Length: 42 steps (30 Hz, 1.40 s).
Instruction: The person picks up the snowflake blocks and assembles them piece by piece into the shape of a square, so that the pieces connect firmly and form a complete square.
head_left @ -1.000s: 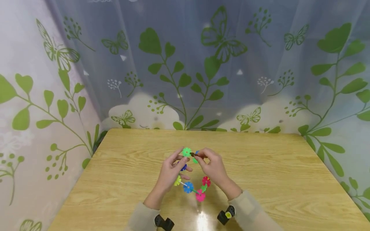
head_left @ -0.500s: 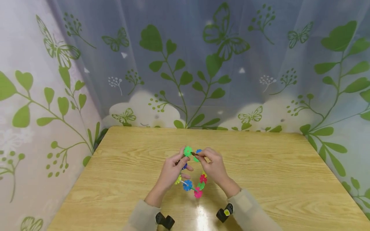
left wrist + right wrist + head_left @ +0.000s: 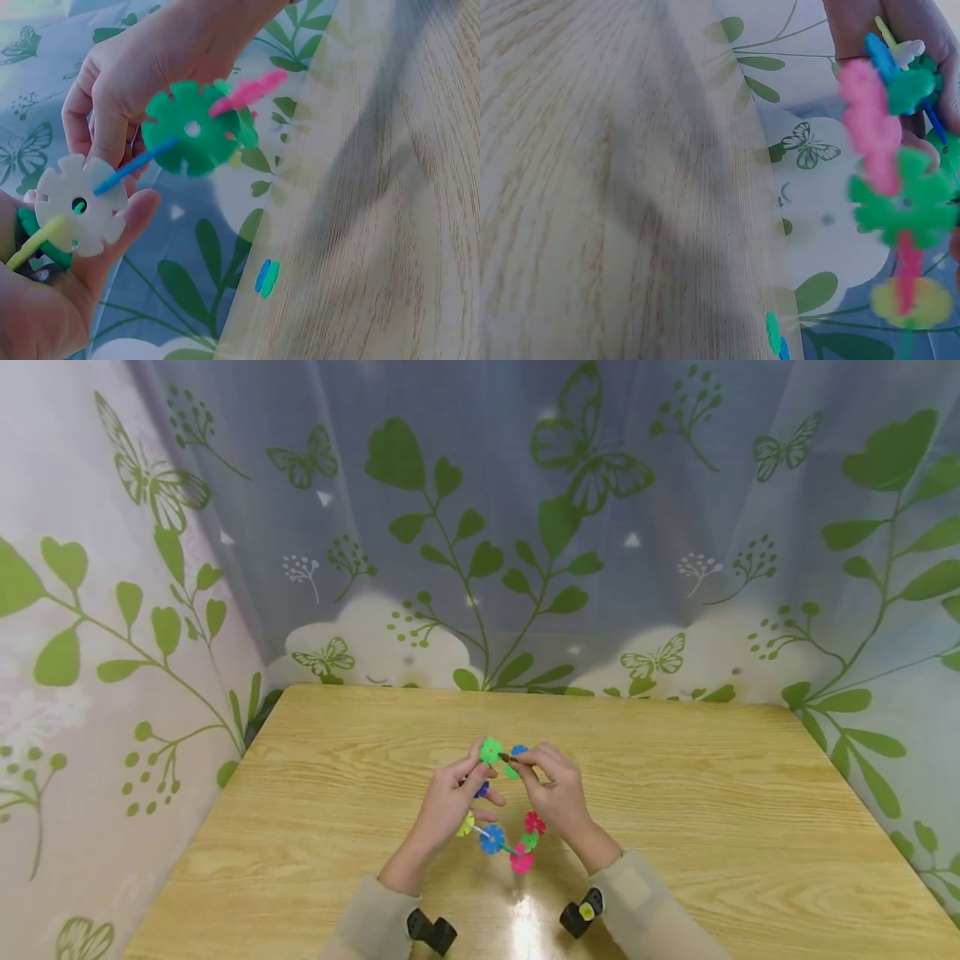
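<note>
My left hand (image 3: 447,806) holds one end of a chain of plastic snowflake discs, with its thumb and fingers at a green disc (image 3: 491,750). Against that disc's right edge, my right hand (image 3: 558,789) pinches a dark brown disc (image 3: 506,757) edge-on; whether the two interlock I cannot tell. Below hang a dark blue disc (image 3: 482,789), a yellow-green disc (image 3: 467,823), a blue disc (image 3: 492,838), a pink disc (image 3: 521,858) and a red disc (image 3: 535,823). The left wrist view shows a white disc (image 3: 56,199) close to the left palm.
Beyond my hands, a loose blue disc (image 3: 519,750) and a green disc (image 3: 511,772) lie together on the wooden table (image 3: 675,810), partly hidden by the right hand. A patterned curtain (image 3: 480,527) borders the far edge and both sides.
The chain's hanging lower part swings slightly left, then back right. Both hands keep their grip at nearly the same place, the brown disc staying at the green disc's edge. The head view tilts slightly.
</note>
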Available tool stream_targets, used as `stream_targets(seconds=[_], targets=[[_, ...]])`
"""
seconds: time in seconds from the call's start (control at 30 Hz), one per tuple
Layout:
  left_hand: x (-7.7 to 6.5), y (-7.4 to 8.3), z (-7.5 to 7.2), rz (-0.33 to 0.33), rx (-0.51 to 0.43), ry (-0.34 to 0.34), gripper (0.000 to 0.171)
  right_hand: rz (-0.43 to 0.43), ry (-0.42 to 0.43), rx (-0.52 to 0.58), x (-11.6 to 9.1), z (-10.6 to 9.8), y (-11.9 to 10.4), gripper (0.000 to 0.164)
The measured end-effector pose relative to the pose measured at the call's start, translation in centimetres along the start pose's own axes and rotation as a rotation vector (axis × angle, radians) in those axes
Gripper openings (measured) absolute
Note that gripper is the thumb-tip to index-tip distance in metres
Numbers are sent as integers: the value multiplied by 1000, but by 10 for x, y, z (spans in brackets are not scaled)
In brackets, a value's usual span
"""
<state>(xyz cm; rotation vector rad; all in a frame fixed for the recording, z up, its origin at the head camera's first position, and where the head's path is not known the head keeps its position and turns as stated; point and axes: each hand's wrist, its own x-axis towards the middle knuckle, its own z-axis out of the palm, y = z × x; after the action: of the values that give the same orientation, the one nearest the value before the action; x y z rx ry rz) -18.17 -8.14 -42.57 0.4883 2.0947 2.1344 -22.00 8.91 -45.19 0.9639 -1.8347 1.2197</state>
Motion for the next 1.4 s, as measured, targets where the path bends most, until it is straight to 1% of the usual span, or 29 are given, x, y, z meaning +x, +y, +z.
stream_targets(seconds=[0.1,0.17,0.23,0.3,0.37,0.43,0.57,0.6,0.77,0.87,0.97,1.1,1.27,1.4], targets=[[0,0,1,7,-4,0,40,-18,-2,-31,-7,3,14,23],[0,0,1,13,-2,3,40,-31,-11,-56,-7,3,14,24],[0,0,1,13,6,8,44,-46,-15,-76,-7,3,15,22],[0,-1,1,14,7,3,47,-43,-22,-71,-6,2,14,18],[1,-1,0,13,2,0,48,-21,-32,-63,-6,2,14,14],[2,-2,0,9,-8,-6,49,9,-47,-59,-7,0,13,14],[2,-1,-1,-8,-29,-6,51,60,-76,-53,-7,-2,14,20],[2,0,-1,-15,-30,-10,52,65,-82,-50,-7,-2,14,22],[2,1,-1,-30,-29,-39,54,67,-96,-29,-5,-3,14,22],[2,1,-1,-37,-38,-46,56,63,-96,-9,-1,-3,7,22],[2,1,-2,-45,-56,-48,57,57,-92,6,7,-6,-7,22],[3,-1,-3,-48,-92,-65,57,76,-96,2,15,-10,-25,22],[3,-2,-3,-49,-119,-86,56,97,-114,6,16,-12,-29,22],[3,-3,-4,-47,-139,-83,54,109,-147,33,15,-14,-28,21]])
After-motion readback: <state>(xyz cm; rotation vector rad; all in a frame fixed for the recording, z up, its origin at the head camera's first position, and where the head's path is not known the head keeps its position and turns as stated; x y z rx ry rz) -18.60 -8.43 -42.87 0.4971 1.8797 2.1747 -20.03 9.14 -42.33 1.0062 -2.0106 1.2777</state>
